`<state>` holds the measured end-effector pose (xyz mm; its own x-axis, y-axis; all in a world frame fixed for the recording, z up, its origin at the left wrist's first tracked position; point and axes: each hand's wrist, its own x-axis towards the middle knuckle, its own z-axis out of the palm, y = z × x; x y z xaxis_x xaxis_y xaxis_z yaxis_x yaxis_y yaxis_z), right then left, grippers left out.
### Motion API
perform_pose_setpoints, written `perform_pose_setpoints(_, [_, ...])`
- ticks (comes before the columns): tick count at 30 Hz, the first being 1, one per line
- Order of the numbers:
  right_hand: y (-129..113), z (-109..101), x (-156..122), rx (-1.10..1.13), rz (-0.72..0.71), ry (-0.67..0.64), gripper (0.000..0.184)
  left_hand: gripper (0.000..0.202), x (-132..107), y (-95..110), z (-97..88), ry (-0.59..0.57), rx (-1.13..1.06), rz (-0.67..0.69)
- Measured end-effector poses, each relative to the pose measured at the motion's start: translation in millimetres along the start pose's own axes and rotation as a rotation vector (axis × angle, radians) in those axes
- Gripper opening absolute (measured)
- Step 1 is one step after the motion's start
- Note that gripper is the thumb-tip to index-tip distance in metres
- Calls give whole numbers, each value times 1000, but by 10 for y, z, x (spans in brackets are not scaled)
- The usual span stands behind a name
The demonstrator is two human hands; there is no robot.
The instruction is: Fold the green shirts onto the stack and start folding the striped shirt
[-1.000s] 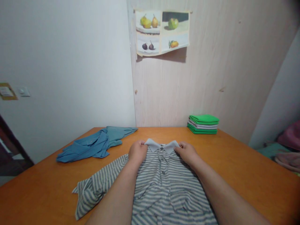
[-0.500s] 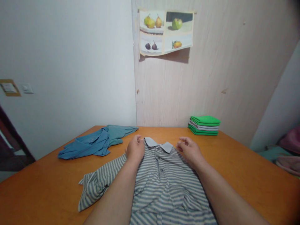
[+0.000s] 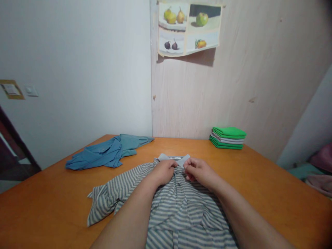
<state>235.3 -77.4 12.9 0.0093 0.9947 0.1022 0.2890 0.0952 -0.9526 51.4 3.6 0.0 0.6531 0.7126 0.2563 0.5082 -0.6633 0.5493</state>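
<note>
A grey-and-white striped polo shirt [image 3: 189,211] lies front up before me, its plain grey collar [image 3: 163,157] pointing away. The left side of the placket's top is under my left hand [image 3: 164,172], fingers bent in on the cloth and partly hidden. My right hand [image 3: 199,173] pinches at the right collar point, its fingertips curled together. Small dark buttons [image 3: 178,184] show between and below the hands. One sleeve [image 3: 103,199] stretches out to the left; the right sleeve is hidden by my forearm.
On the orange-brown table [image 3: 259,197], a crumpled blue garment [image 3: 103,154] lies at the back left. A neat stack of folded green and grey cloths [image 3: 227,138] stands at the back right. Pinkish and teal fabric [image 3: 320,181] shows beyond the right edge.
Both hands have come inward from outside the shirt's shoulders to the collar and placket. The collar points have shifted and lift slightly. The view has tilted slightly down.
</note>
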Motion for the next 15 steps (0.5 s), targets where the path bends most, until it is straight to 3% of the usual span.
perform_pose_setpoints(8, [-229, 87, -222, -396, -117, -298, 9, 37, 25, -75, 17, 4, 7, 9])
perform_pose_setpoints(13, [-345, 105, -325, -511, -41, -429, 5, 40, 27, -67, 35, 11, -4, -20])
perform_pose_setpoints(15, [-378, 113, -382, -599, -27, -476, 13, 45, 24, -70, 36, 19, -8, -26])
